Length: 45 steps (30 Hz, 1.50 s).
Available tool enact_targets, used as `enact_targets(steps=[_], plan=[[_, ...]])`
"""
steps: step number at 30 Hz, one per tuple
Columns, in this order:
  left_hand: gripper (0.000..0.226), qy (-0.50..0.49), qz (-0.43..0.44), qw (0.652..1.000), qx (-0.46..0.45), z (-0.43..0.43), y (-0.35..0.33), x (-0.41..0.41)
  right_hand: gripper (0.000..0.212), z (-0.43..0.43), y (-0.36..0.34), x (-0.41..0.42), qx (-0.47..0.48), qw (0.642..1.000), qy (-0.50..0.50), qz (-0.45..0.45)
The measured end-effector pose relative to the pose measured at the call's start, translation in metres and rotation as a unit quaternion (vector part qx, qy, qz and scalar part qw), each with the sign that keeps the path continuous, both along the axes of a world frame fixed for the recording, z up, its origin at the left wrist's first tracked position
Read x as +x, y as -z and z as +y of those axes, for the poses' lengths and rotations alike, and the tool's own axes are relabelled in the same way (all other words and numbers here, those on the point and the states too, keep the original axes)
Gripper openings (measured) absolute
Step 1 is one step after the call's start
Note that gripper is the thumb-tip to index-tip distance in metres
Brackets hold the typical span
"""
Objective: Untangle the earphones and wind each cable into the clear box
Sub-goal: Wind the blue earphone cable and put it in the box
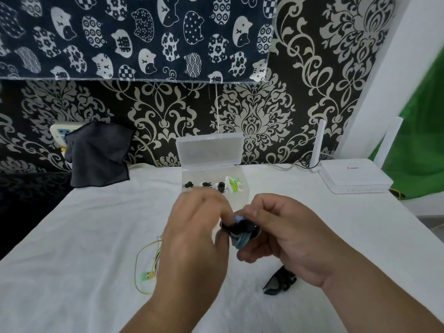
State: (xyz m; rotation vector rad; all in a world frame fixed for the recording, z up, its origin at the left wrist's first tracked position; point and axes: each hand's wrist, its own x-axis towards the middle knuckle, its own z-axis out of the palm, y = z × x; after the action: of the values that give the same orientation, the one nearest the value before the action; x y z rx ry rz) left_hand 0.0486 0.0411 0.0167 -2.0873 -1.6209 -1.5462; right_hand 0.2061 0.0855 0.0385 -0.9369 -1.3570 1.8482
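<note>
Two hands grip one small blue-and-black coil (242, 233) just in front of the clear box (192, 175) — left hand (197, 239) pinching its edge, right hand (290, 239) curled round it — so hold the turns tight and flat, tucking the loose end before lowering it in

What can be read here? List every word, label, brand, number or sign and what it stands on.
None legible.
On the white flat router box: a small red logo, too blurred to read.
On the dark blue cat-print cloth: character-like marks on some cats, too blurred to read.
On the clear plastic box: no print visible.
</note>
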Motion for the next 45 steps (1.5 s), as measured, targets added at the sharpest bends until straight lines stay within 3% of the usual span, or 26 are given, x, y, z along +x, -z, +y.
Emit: enact_targets(steps=[2, 4, 7, 9, 12, 18, 21, 26, 36, 41, 45], plan=[[0.051, -0.047, -0.044, 0.996, -0.064, 0.003, -0.001, -0.003, 0.021, 0.0, 0.003, -0.003, 0.047, 0.998, 0.043, 0.005], [0.05, -0.025, -0.151, 0.969, -0.194, 0.006, -0.005, -0.004, 0.019, 0.001, 0.007, -0.004, 0.095, 0.991, 0.097, -0.004], [0.02, 0.123, -0.393, 0.851, -0.325, 0.006, -0.01, 0.0, 0.02, 0.004, 0.01, -0.002, 0.18, 0.969, 0.144, -0.085], [0.028, 0.178, -0.415, 0.823, -0.345, 0.003, -0.011, 0.003, 0.023, 0.003, 0.011, -0.003, 0.218, 0.957, 0.142, -0.132], [0.047, 0.165, -0.39, 0.845, -0.326, 0.005, -0.006, 0.003, 0.027, 0.001, 0.015, -0.006, 0.267, 0.94, 0.128, -0.169], [0.05, 0.146, -0.352, 0.864, -0.329, 0.008, 0.002, -0.005, 0.026, 0.004, 0.015, -0.003, 0.258, 0.939, 0.092, -0.209], [0.052, 0.123, -0.304, 0.888, -0.322, 0.007, 0.002, -0.004, 0.024, 0.006, 0.01, 0.0, 0.244, 0.929, 0.117, -0.252], [0.055, 0.129, -0.28, 0.896, -0.319, 0.007, 0.003, -0.002, 0.027, 0.004, 0.004, 0.003, 0.242, 0.918, 0.128, -0.287], [0.059, 0.118, -0.288, 0.895, -0.32, 0.006, 0.006, -0.002, 0.005, 0.002, 0.003, -0.001, 0.163, 0.96, 0.133, -0.184], [0.062, 0.102, -0.303, 0.888, -0.331, 0.006, 0.005, -0.002, 0.015, 0.002, 0.001, 0.002, 0.151, 0.969, 0.103, -0.167], [0.058, 0.09, -0.318, 0.888, -0.32, 0.006, 0.005, -0.003, 0.017, 0.001, 0.002, -0.001, 0.196, 0.957, 0.112, -0.181]])
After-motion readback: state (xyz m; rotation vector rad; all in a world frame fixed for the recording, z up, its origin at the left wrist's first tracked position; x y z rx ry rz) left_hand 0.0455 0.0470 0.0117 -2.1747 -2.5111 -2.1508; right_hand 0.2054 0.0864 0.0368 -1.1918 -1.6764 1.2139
